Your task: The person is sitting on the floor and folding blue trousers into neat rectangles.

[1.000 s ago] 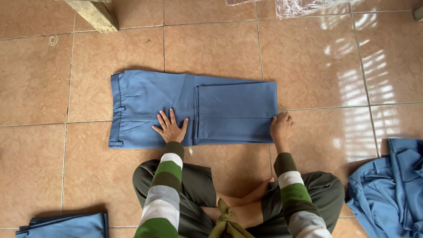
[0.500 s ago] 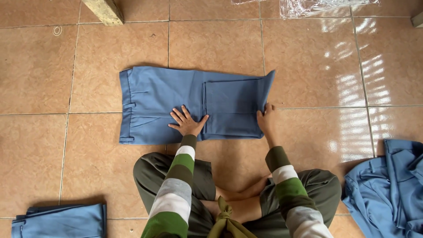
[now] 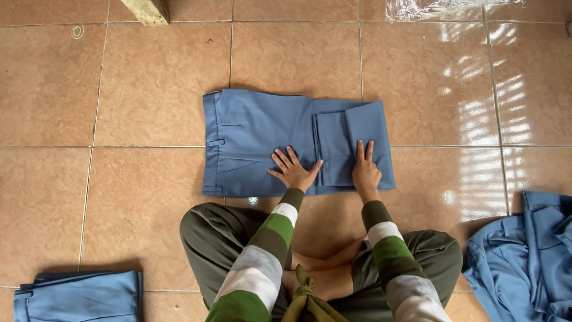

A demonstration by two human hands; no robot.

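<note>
Pressing both palms flat on the blue trousers (image 3: 262,140), which lie on the tiled floor (image 3: 149,89) right in front of my crossed legs. Left hand (image 3: 294,170) is spread open, fingers fanned, on the main panel just beside the fold edge. Right hand (image 3: 365,170) is open too, fingers straight and together, lying on the folded-over leg section (image 3: 351,134). Neither hand grips anything; both only rest on cloth.

Handling, my guess: light woven fabric, soft, no stiffness beyond the waistband (image 3: 210,143) at the far left end, which looks thicker with its belt loop. Not fragile. Could slide a bit on the glossy tile, so holding it down with a flat palm looks sensible. Best places to take hold: the folded edge between my hands, or the corners of the doubled leg part; a pinch at the waistband would lift the whole piece evenly.

Containers: none in view. A clear plastic bag (image 3: 441,7) sits at the top edge, contents cannot be told. Folded blue garment (image 3: 80,295) lies lower left, well apart. Loose heap of blue clothes (image 3: 527,256) lies lower right, near my right knee. Wooden leg (image 3: 149,11) at the top.
</note>
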